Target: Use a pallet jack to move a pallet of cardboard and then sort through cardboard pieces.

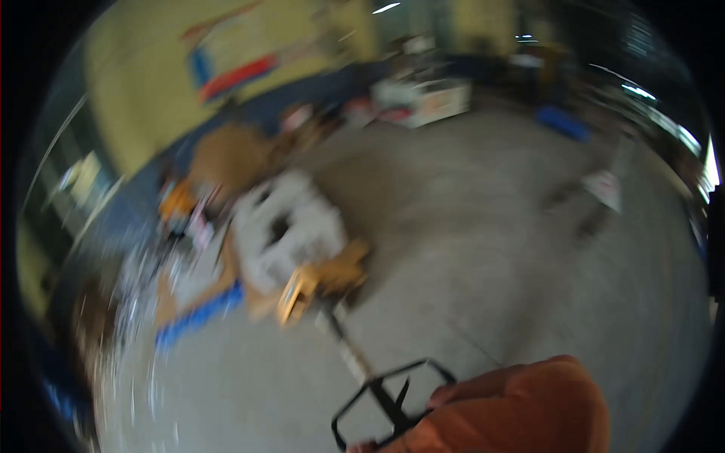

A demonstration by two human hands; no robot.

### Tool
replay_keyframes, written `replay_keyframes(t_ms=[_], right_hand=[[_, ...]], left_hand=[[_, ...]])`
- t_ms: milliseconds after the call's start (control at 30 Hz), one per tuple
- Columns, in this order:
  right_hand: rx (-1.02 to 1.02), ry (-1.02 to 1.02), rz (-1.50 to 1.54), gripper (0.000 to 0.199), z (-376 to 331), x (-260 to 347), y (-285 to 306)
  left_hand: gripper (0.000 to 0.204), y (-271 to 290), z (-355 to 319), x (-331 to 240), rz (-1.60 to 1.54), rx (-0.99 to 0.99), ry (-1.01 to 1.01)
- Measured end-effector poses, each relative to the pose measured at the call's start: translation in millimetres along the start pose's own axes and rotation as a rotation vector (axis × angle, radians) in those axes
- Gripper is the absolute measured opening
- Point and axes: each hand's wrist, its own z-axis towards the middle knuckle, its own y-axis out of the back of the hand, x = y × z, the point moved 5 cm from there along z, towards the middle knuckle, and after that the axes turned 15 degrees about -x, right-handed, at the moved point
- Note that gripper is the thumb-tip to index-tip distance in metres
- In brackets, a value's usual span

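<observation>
Blur smears the whole picture. My right hand (472,388), below an orange sleeve (529,411), is closed round the right side of the black looped handle (393,408) of a yellow pallet jack (300,294). At the lower edge, a little of my left hand (362,447) shows on the handle's lower left side, fingers apparently wrapped round it; the rest is cut off. The pallet jack's shaft runs forward and left to its yellow body, beside a large pale grey block-like load (287,230) with dark openings. Whether the forks are under that load cannot be made out.
Left of the load lie cardboard, clear plastic wrapping (143,264) and a blue strip (200,313). A brown rounded bundle (230,158) stands by the yellow and blue wall (143,83). Farther off are a white box-like unit (423,102), a blue object (563,123) and a white sign-like piece (604,189) on the grey floor.
</observation>
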Motion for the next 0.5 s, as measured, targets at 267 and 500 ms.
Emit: replay_keyframes(t_ms=[267,500], right_hand=[[-0.4,0.497,-0.197,0.024,-67.9,113.6,156.2],[-0.778,0.644,-0.182,0.033,-55.7,180.1,321.8]], left_hand=[[0.027,146.4,93.8,-15.7,-0.128,0.748,0.607],[0.028,204.2,190.2,90.6,-0.211,0.146,0.497]])
